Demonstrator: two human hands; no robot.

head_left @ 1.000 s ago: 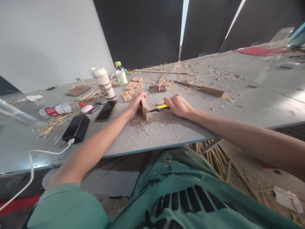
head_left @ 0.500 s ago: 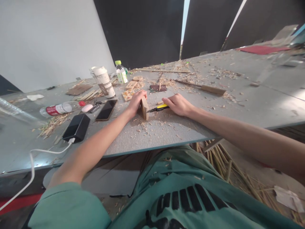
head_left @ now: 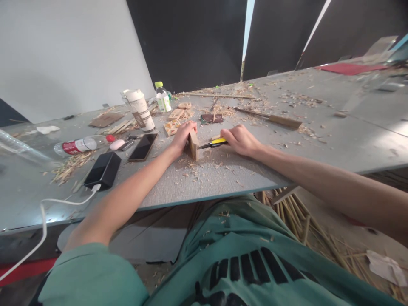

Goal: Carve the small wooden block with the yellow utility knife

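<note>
The left hand [head_left: 185,135] grips a wooden block [head_left: 194,145], with the fingers closed over its far end. The block stands on edge on the grey table [head_left: 172,182], near the table's front edge, and its near end is free of the hand. The right hand [head_left: 242,140] holds a yellow-and-black cutter [head_left: 218,142], fingers wrapped around the handle and thumb along the top. The cutter tip points left and lies at the right face of the block (whether it touches the wood cannot be told at this scale). A short wooden stick [head_left: 215,137] lies just beyond the cutter.

Wood shavings [head_left: 219,166] are scattered around the block. A tool with a wooden handle [head_left: 284,122] lies beyond the right forearm. Left of the left hand, a phone [head_left: 143,147] lies flat, and a black power bank [head_left: 102,171] with a white cable [head_left: 68,202] plugged in rests nearer the front edge. Behind the phone, a paper cup [head_left: 142,111] stands upright.
</note>
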